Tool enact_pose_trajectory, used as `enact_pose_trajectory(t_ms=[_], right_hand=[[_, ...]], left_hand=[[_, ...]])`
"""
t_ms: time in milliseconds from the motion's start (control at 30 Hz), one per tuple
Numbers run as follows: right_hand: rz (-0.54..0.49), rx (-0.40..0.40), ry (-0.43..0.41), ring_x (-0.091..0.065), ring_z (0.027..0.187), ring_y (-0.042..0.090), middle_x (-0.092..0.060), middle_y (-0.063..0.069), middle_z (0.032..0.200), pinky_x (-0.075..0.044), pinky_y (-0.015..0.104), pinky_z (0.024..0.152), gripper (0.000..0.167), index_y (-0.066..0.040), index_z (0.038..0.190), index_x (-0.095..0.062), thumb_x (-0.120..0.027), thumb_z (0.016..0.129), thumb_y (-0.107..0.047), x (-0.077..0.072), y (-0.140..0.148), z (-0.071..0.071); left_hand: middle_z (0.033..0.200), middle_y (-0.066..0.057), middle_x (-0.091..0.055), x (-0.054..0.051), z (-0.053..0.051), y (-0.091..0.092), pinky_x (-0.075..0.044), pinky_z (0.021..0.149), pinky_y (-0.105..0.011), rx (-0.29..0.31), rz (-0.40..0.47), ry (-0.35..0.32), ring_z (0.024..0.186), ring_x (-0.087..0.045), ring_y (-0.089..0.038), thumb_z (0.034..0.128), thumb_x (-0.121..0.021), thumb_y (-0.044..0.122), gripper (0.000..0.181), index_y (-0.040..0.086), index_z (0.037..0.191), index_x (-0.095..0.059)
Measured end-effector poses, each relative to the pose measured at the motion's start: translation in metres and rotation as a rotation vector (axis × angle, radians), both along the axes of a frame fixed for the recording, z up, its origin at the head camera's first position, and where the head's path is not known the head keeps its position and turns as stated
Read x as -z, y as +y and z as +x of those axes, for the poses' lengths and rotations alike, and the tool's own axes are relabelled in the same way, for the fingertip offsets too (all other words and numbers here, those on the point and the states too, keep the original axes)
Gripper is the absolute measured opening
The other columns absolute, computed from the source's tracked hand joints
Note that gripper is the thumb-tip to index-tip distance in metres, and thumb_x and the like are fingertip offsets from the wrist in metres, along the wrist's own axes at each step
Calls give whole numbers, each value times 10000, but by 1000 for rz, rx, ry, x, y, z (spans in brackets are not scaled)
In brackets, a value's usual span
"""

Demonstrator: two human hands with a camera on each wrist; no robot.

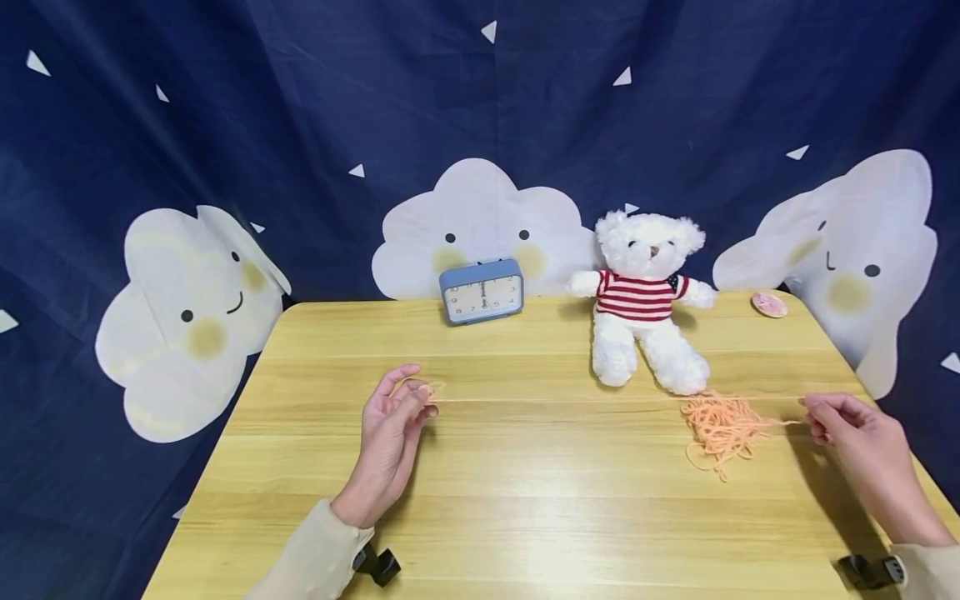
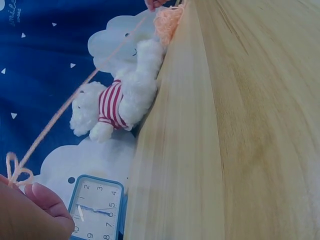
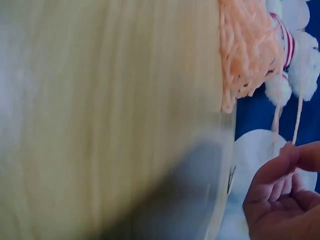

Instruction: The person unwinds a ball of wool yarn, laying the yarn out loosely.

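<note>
A strand of peach yarn [image 1: 570,400] is stretched level above the table between both hands. My left hand [image 1: 393,425] pinches one end between thumb and fingers. Small loops of yarn [image 2: 19,172] stand out from those fingertips in the left wrist view. On the right, my right hand [image 1: 862,442] pinches the other end of the strand with thumb and forefinger. A second piece of yarn runs from near that hand to a loose, tangled heap of peach yarn [image 1: 722,429] on the table. In the right wrist view, two strands rise from by the pinching fingers [image 3: 287,160].
A white teddy bear [image 1: 637,298] in a red-striped sweater sits just behind the heap. At the table's back edge stands a blue clock [image 1: 482,293]. A small pink round disc [image 1: 769,305] lies at the back right corner. Behind the wooden table [image 1: 525,517] hangs a dark blue cloud-print curtain.
</note>
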State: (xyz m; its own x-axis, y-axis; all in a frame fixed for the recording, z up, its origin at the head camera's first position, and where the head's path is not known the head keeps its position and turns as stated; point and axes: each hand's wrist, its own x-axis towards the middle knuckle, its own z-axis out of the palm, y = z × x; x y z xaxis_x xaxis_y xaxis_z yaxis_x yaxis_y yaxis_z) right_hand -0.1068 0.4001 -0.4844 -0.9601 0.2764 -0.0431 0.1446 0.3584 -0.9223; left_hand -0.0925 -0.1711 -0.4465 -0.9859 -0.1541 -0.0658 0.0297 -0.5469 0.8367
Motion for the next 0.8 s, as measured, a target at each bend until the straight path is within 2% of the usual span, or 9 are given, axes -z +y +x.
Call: enact_pose_trajectory(t_ms=[133,233,367,500,567,633,733,800], right_hand=[[16,-5,-76,-591,693,52,-663,-129,777,-505,203,559,253,-216,889,-772,-646,1108,-188,3,5,-3],[0,-89,-113,-606,709,46,-681,-141,802,-528,196,589,275,-246,903,-783,-629,1118,-168,4,6,-6],[-7,-229,-152,-629,759,26,-704,-163,869,-546,183,649,282,-275,979,-790,-599,1134,-137,5,-1,-9],[15,-299,-136,-637,820,-15,-700,-224,964,-550,175,684,274,-305,1082,-781,-587,1135,-120,6,-14,-9],[50,-297,-104,-636,835,-26,-694,-244,985,-541,169,690,297,-358,1134,-763,-584,1133,-120,4,-21,-6],[112,-263,-65,-620,787,3,-682,-206,934,-524,194,650,328,-414,1176,-730,-576,1127,-129,0,-28,-2],[178,-162,-3,-579,699,56,-650,-85,803,-494,228,583,302,-387,1234,-730,-588,1113,-150,-8,-44,4],[169,-102,37,-540,645,89,-618,-20,747,-468,247,530,266,-310,1261,-750,-615,1102,-145,-12,-59,7]], left_hand=[[1017,-58,-706,-1,0,1,-557,697,-235,6,5,-3,823,-632,-145,1024,-606,-118,363,-68,1375,-529],[1028,-61,-709,-1,-1,2,-546,674,-225,4,9,1,838,-642,-148,1028,-599,-121,345,-69,1362,-532],[996,-58,-704,0,-2,7,-545,665,-229,25,27,15,823,-649,-153,1015,-599,-134,318,-11,1307,-583],[974,-56,-698,0,-5,13,-576,682,-239,53,47,40,818,-666,-162,997,-596,-146,317,38,1255,-620],[977,-58,-696,0,-6,15,-591,692,-240,59,54,51,821,-674,-163,993,-600,-149,313,20,1256,-615],[980,-63,-691,-1,-6,17,-601,698,-241,62,60,57,822,-678,-160,990,-608,-150,310,-2,1263,-604],[981,-71,-681,-2,-7,18,-601,699,-240,61,72,55,819,-677,-166,990,-613,-151,318,-30,1282,-580],[980,-74,-676,-2,-7,18,-599,698,-239,60,77,48,816,-676,-173,992,-602,-156,321,-25,1283,-575]])
